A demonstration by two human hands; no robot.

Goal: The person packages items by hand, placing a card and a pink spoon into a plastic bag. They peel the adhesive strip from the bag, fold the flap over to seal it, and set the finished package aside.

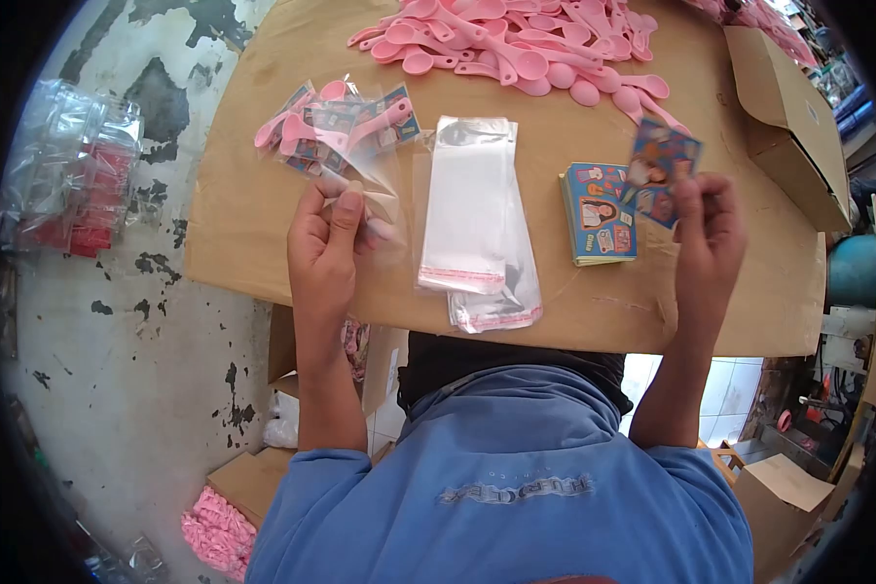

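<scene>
My left hand pinches a clear plastic bag between thumb and fingers. Something pink shows at the hand, but I cannot make out whether it lies inside the bag. Just beyond are several packed pink spoons with cards. On the right, my right hand grips a blue printed card, slightly smeared by motion, raised over the edge of a card stack. Between both hands lies a pile of flat clear bags with pink-marked flaps toward me.
A large heap of loose pink spoons covers the far side of the brown-covered table. An open cardboard box stands at the right edge. Clear bundles with red parts lie at left; a pink bundle sits low left.
</scene>
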